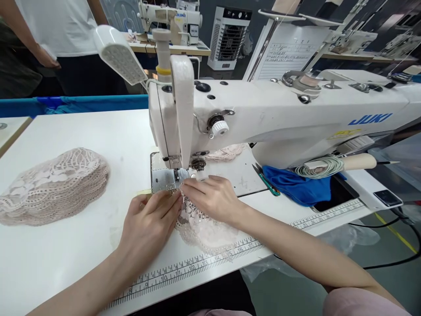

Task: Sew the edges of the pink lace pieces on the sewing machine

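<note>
A piece of pale pink lace (210, 232) lies in front of the needle of a white sewing machine (263, 105), its lower edge draped over the ruler printed along the table front. My left hand (153, 219) grips the lace edge just before the presser foot (177, 174), fingertips pinched together. Close against it, my right hand (213, 197) presses and pinches the same lace from the right. Both sets of fingertips meet near the metal needle plate (159, 175). The fabric under the fingers is mostly hidden.
A thick stack of lace pieces (59, 184) lies at left on the white table. More lace (226, 152) sits behind the needle. Right are thread snips (266, 181), a blue cloth (289, 184) and a phone (388, 198). A person (62, 35) stands behind.
</note>
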`<state>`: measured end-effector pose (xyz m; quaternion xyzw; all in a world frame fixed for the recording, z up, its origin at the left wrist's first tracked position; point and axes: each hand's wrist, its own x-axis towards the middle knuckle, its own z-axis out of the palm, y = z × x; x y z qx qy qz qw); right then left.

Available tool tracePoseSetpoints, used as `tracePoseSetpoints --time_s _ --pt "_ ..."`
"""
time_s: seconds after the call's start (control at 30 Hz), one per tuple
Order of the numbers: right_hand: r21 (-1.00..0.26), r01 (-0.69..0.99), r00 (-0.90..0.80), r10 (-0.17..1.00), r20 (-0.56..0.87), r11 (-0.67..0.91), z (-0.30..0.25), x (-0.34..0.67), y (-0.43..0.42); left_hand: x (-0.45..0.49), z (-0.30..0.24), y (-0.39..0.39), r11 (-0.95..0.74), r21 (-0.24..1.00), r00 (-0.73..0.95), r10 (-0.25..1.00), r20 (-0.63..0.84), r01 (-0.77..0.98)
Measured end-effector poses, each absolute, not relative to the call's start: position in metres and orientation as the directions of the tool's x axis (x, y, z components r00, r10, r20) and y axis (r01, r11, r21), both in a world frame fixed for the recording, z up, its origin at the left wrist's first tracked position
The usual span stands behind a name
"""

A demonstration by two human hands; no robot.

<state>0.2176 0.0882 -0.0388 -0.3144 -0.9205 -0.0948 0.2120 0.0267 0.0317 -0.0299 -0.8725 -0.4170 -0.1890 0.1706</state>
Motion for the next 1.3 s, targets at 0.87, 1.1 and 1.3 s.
tracePoseSetpoints --time_s 0.87,1.1,1.3 --pt "-0.025 0.664 -0.702 0.635 0.324 0.747 -0.041 0.216 0.095 0.033 -0.036 0.039 -0.524 -0.124 0.523 0.740 0.423 0.842" --pt "0.013 0.668 -0.706 0.627 0.329 0.744 -0.041 0.217 0.095 0.032 -0.034 0.036 -0.505 -0.138 0.509 0.736 0.446 0.852" --pt "0.028 0.673 -0.703 0.629 0.332 0.739 -0.042 0.218 0.095 0.032 -0.035 0.038 -0.506 -0.139 0.507 0.727 0.462 0.851"
